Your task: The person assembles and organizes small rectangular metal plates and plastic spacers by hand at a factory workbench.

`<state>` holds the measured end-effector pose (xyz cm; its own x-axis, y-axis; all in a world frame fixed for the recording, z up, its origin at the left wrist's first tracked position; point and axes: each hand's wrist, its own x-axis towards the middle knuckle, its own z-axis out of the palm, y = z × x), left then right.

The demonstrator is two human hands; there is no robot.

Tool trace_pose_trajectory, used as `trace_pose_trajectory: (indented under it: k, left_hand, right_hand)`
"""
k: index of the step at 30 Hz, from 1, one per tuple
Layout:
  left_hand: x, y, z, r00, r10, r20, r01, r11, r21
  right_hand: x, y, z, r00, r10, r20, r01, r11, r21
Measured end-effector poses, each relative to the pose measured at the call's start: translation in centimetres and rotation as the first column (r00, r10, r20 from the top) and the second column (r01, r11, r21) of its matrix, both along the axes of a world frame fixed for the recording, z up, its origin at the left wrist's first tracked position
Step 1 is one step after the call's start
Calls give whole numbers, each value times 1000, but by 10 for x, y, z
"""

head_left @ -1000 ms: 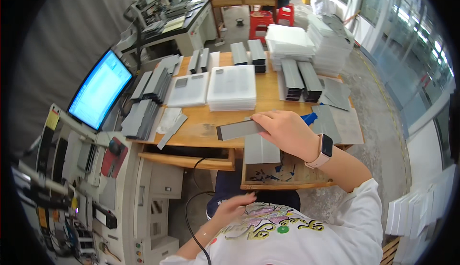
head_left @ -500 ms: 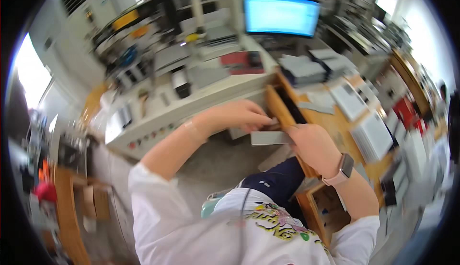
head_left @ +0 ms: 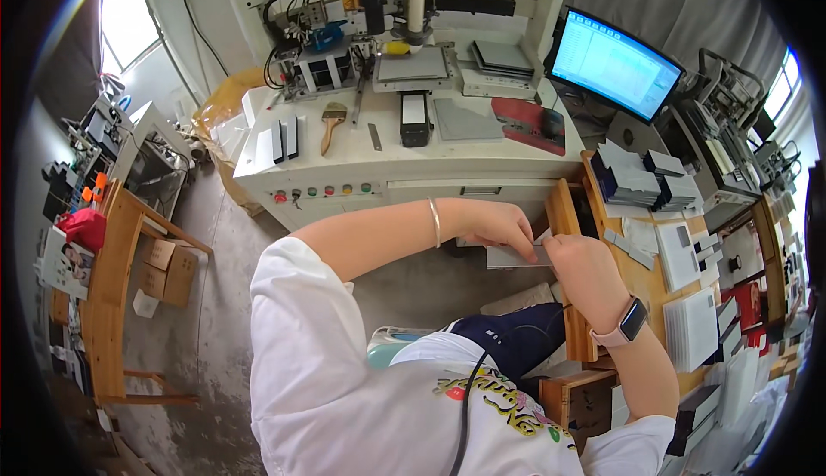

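Observation:
A thin, flat grey strip [head_left: 509, 258] lies level above the floor, in front of the workbench. My right hand [head_left: 583, 271] is closed round its right end, with a pink-banded watch on the wrist. My left hand [head_left: 502, 223] reaches across from the left, fingers bent, its fingertips pressed on the strip beside the right hand. The left thumb is partly hidden. Just beyond my hands stands a pulled-out wooden drawer [head_left: 564, 222], its inside mostly out of sight.
On the white workbench [head_left: 284, 185] lie a brush [head_left: 331, 123], a grey sheet [head_left: 467, 120] and a red-and-black pad [head_left: 532, 125]. A monitor [head_left: 616, 63] stands behind. Stacked grey boxes [head_left: 628, 177] and white panels [head_left: 691, 330] cover the wooden desk at right. Cardboard boxes [head_left: 169, 271] sit at left.
My left fingers have come down from beside the drawer onto the strip. The right hand still holds it. The head view has swung, shifting the scene; the picture is sharper now.

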<state>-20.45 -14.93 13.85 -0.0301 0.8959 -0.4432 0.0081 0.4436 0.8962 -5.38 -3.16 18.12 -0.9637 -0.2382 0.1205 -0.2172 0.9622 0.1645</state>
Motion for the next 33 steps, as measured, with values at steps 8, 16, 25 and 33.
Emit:
trace_pose_trajectory:
  k: [8,16,25,33]
  left_hand:
    - [32,-16,-62,516,220,828,-654,725,214]
    - [96,31,-81,201,628,752,-969,239,59]
    - [77,-5,-124,15,727,687,-993,92,-75]
    - [-89,-236,-109,28,884,467,-947,-127,297]
  right_hand:
    - [-5,22,-16,955,-296,5,237,756,-610]
    - [-19,6,-67,879,-472,69,433,728,-532]
    - [-42,-52,-91,922,-381,70,366,796,-482]
    - [-32,-24,-21,924,-270,272,380,549,-744]
